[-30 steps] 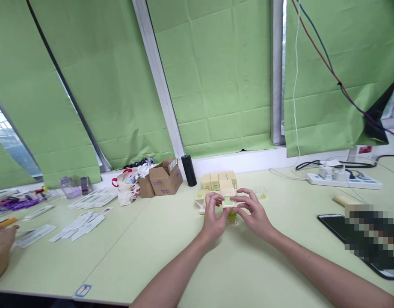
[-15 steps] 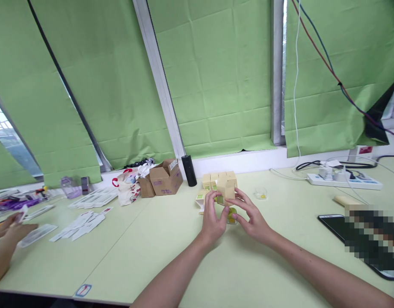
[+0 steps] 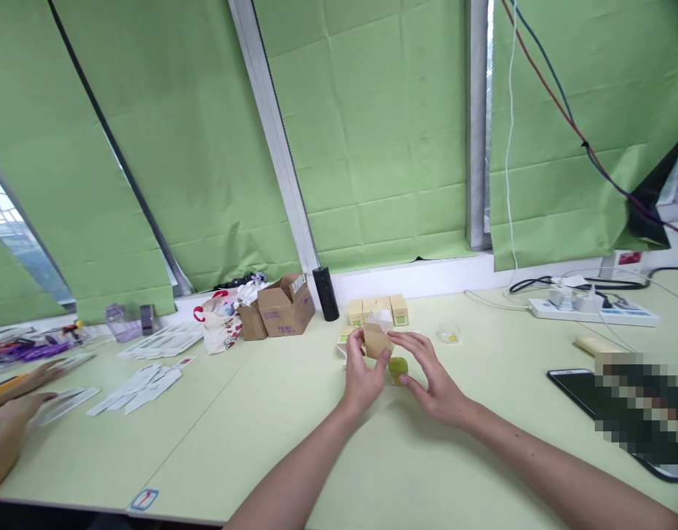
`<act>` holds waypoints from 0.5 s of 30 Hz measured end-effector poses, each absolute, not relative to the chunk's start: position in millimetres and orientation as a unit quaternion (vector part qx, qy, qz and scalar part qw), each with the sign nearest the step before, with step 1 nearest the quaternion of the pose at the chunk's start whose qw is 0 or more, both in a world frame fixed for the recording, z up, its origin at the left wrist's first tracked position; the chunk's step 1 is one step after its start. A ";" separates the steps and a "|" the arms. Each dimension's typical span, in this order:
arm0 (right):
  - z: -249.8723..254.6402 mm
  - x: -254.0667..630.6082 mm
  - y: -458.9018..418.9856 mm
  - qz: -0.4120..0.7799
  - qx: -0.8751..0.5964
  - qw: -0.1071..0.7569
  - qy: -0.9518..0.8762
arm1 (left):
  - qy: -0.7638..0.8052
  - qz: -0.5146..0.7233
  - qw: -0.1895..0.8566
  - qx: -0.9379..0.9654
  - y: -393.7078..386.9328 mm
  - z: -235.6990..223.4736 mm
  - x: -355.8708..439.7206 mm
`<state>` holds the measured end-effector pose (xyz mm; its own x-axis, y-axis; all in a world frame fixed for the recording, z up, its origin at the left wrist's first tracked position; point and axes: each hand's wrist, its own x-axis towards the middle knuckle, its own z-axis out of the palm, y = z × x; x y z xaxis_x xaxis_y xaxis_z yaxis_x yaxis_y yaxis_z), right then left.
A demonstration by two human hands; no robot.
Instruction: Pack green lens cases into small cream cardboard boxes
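My left hand (image 3: pixel 364 379) grips a small tan paper box (image 3: pixel 377 340) between thumb and fingers, tilted, with a pale flap raised at its top. My right hand (image 3: pixel 430 375) is at the box's right side, fingers stretched and thumb apart; the index fingertip is at the box's edge, and whether it touches cannot be made out. Just below the box, close to the right thumb, a small clear container with a yellow-green lid or content (image 3: pixel 397 369) rests on the table. Behind stand several similar small boxes (image 3: pixel 399 310); another, white and green, is partly hidden by my left hand.
A small clear dish (image 3: pixel 449 333) lies to the right, before a power strip (image 3: pixel 592 313) and a phone-like device (image 3: pixel 576 386). Left are a black cylinder (image 3: pixel 325 294), a cardboard box (image 3: pixel 286 308), a cloth bag (image 3: pixel 220 324) and white packets (image 3: pixel 143 386). A co-worker's hands (image 3: pixel 23 405) work far left.
The small box has tipped and shifted slightly left in my left hand, showing a pale flap. My right fingers have drawn back a little from it. The co-worker's hands have moved.
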<state>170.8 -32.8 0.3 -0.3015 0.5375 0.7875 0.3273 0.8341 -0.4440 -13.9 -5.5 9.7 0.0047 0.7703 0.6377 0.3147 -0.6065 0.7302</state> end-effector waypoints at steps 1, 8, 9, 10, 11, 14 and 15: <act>0.2 170.9 -32.9 0.100 -0.268 0.521 -0.804 | 0.406 0.579 0.196 0.679 -4.7 10.6 -14.1; -3.5 172.1 -28.1 0.083 -0.318 0.499 -0.801 | 0.443 0.585 0.220 0.643 9.5 7.1 -18.7; -5.5 172.4 -26.2 0.076 -0.340 0.496 -0.795 | 0.440 0.591 0.226 0.637 12.9 4.8 -20.6; -7.9 172.7 -24.1 0.071 -0.364 0.489 -0.790 | 0.438 0.597 0.235 0.629 16.6 2.4 -22.6; -10.6 173.0 -22.0 0.069 -0.388 0.476 -0.786 | 0.442 0.600 0.246 0.620 20.3 0.0 -24.8; -18.1 173.3 -17.0 0.073 -0.447 0.416 -0.789 | 0.458 0.606 0.254 0.599 29.5 -5.7 -30.9; -19.4 173.3 -15.9 0.076 -0.461 0.395 -0.791 | 0.462 0.601 0.254 0.601 31.6 -6.7 -32.3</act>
